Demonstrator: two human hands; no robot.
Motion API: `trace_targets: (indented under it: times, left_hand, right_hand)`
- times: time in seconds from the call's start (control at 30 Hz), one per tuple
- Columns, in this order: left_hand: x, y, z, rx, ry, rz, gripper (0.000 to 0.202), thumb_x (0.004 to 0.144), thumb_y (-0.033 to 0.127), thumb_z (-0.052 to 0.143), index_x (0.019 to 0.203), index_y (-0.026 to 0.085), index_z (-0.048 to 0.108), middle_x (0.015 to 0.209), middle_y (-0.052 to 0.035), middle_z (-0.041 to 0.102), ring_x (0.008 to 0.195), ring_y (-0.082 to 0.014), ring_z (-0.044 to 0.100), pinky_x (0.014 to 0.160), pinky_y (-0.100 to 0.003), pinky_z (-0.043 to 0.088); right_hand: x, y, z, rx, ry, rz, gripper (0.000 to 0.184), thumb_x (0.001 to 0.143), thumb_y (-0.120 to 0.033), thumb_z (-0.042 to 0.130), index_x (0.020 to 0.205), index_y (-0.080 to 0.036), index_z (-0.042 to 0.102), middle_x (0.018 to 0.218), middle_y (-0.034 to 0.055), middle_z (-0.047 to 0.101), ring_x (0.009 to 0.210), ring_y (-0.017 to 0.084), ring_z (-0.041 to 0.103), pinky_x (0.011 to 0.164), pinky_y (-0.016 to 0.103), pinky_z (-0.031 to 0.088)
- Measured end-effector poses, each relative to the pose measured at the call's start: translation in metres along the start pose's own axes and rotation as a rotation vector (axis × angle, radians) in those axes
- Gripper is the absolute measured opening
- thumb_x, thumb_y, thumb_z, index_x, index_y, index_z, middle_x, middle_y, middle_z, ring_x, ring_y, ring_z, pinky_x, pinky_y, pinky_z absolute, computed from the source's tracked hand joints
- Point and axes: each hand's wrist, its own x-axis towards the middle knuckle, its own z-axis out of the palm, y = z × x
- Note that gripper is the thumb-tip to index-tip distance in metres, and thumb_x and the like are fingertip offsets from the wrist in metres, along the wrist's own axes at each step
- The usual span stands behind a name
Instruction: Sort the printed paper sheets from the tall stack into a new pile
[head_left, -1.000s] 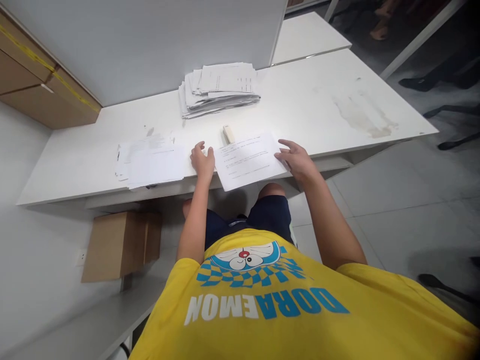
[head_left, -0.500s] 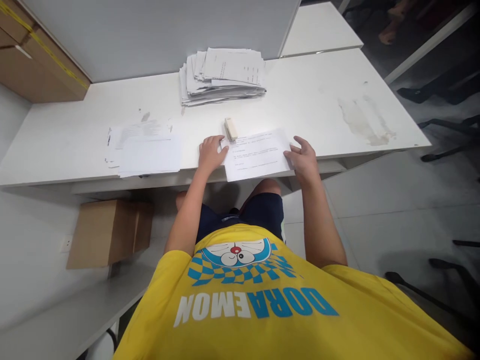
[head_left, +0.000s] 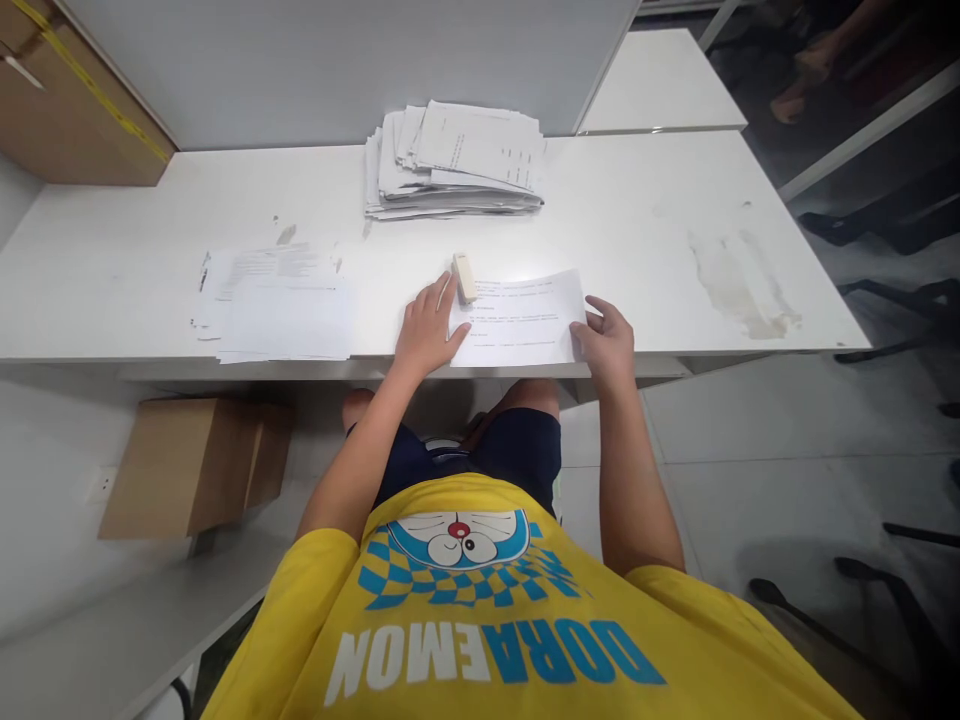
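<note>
Left hand (head_left: pixel 427 335) lies flat, fingers spread, on left edge of printed sheet (head_left: pixel 521 320), fingertips touching small cream stapler (head_left: pixel 464 277). Right hand (head_left: pixel 606 340) pinches sheet's right edge, thumb on top, fingers curled under. Sheet sits at near edge of white desk (head_left: pixel 660 230); tall paper stack (head_left: pixel 457 160) behind, thin pile (head_left: pixel 274 305) to left

Bright, even overhead light washes the white table (head_left: pixel 637 210); the right edge falls dim, and wide-angle distortion bends the frame's borders.
</note>
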Motion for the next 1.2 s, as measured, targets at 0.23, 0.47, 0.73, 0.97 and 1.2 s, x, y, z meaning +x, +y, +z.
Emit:
trace_targets:
  times: [0.23, 0.47, 0.73, 0.97, 1.2]
  left_hand:
    - [-0.001, 0.0, -0.005, -0.028, -0.088, 0.138, 0.055, 0.102, 0.04, 0.03, 0.155, 0.028, 0.03, 0.164, -0.0026, 0.029, 0.152, -0.0273, 0.022, 0.12, -0.046, 0.026]
    - [0.0, -0.001, -0.01, -0.073, -0.11, 0.093, 0.053, 0.101, 0.034, 0.034, 0.154, 0.029, 0.034, 0.163, 0.001, 0.031, 0.153, -0.0245, 0.021, 0.12, -0.046, 0.027]
    - [0.002, -0.003, -0.006, -0.097, -0.1, 0.05, 0.056, 0.096, 0.017, 0.034, 0.149, 0.033, 0.043, 0.158, 0.0063, 0.039, 0.154, -0.0216, 0.022, 0.121, -0.049, 0.029]
    - [0.001, -0.007, -0.004, -0.115, -0.115, 0.056, 0.062, 0.091, 0.009, 0.035, 0.148, 0.033, 0.045, 0.158, 0.0084, 0.039, 0.154, -0.0207, 0.021, 0.122, -0.049, 0.028]
    - [0.014, -0.012, -0.009, -0.198, -0.038, 0.076, 0.048, 0.099, 0.025, 0.035, 0.144, 0.03, 0.05, 0.153, 0.0028, 0.048, 0.152, -0.0233, 0.025, 0.121, -0.05, 0.031]
  right_hand:
    - [0.007, -0.002, 0.006, -0.082, 0.002, -0.087, 0.054, 0.072, -0.024, 0.06, 0.126, -0.023, 0.06, 0.115, 0.0076, 0.072, 0.106, 0.024, 0.069, 0.102, 0.05, 0.051]
    - [0.004, -0.012, 0.008, -0.084, -0.001, -0.073, 0.053, 0.073, -0.024, 0.059, 0.127, -0.024, 0.06, 0.116, 0.0076, 0.071, 0.109, 0.025, 0.067, 0.102, 0.05, 0.051]
    - [0.001, -0.007, 0.005, -0.107, -0.02, -0.066, 0.055, 0.078, -0.029, 0.058, 0.133, -0.026, 0.056, 0.121, 0.0079, 0.069, 0.109, 0.026, 0.066, 0.105, 0.054, 0.047]
    - [0.002, -0.011, 0.008, -0.093, -0.02, -0.018, 0.056, 0.076, -0.027, 0.059, 0.132, -0.027, 0.057, 0.113, 0.0062, 0.07, 0.106, 0.026, 0.067, 0.101, 0.053, 0.05]
    - [0.002, -0.008, 0.011, -0.139, -0.01, -0.107, 0.047, 0.077, -0.029, 0.057, 0.124, -0.025, 0.062, 0.102, 0.0042, 0.071, 0.098, 0.024, 0.067, 0.097, 0.047, 0.051]
